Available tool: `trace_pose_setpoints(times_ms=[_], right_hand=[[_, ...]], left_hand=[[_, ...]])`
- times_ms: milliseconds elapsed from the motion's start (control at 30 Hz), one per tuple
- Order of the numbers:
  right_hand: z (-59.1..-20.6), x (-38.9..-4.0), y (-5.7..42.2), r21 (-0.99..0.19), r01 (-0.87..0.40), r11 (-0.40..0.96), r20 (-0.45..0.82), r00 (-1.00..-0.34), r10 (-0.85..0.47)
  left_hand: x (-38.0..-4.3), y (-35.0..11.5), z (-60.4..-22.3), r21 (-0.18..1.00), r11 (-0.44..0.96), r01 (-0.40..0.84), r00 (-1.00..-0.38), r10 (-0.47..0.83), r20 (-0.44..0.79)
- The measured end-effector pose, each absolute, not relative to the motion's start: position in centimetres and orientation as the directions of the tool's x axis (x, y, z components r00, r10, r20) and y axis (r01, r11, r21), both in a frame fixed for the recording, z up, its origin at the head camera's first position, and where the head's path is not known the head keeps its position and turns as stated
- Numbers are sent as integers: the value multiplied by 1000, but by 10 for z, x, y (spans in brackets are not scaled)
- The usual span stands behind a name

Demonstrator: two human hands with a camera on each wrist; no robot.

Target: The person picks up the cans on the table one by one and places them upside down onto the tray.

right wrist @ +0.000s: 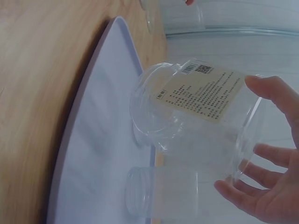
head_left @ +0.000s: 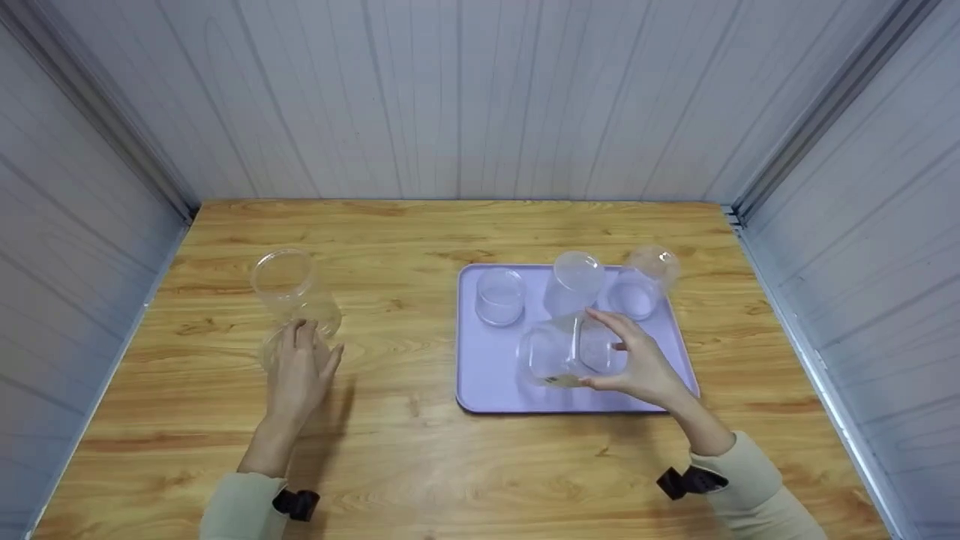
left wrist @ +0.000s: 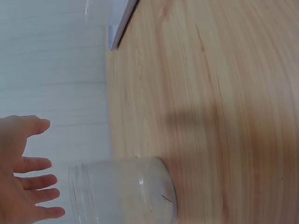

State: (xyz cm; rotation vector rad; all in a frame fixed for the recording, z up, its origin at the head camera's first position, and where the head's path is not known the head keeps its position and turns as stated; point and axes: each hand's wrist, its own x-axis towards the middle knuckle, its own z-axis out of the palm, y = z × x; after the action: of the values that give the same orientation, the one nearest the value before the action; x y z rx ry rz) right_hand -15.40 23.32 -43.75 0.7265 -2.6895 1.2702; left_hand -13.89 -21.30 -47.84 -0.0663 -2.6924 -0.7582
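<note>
My right hand (head_left: 637, 364) grips a clear plastic jar (head_left: 551, 352) with squared sides by its base end, thumb on one side and fingers on the other. The jar is tipped sideways over the lilac tray (head_left: 480, 386), its round end toward the left. A beige printed label (right wrist: 201, 91) shows on its side in the right wrist view. On the left, my left hand (head_left: 296, 371) reaches over clear containers with its fingers spread. A tall clear jar (head_left: 285, 277) lies just beyond its fingertips, and a clear round edge (head_left: 268, 351) shows beside the hand.
On the tray stand a short clear cup (head_left: 500, 298), a taller frosted cup (head_left: 577, 281) and another clear cup (head_left: 632, 300). A clear domed piece (head_left: 654, 262) overlaps the tray's far right corner. Pale panel walls (head_left: 465, 97) enclose the wooden table (head_left: 397, 450) at the back and sides.
</note>
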Motion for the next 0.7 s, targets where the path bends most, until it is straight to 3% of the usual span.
trace_pose_setpoints(times_ms=[467, 700], right_hand=[[-432, -157, 254, -586, -482, 652, 197, -864, -463], [-433, -159, 268, -561, -473, 679, 162, -868, -470]], left_hand=[[-144, -224, -481, 454, 891, 7, -948, -139, 286], [-146, -224, -480, 436, 900, 6, -930, -155, 333]])
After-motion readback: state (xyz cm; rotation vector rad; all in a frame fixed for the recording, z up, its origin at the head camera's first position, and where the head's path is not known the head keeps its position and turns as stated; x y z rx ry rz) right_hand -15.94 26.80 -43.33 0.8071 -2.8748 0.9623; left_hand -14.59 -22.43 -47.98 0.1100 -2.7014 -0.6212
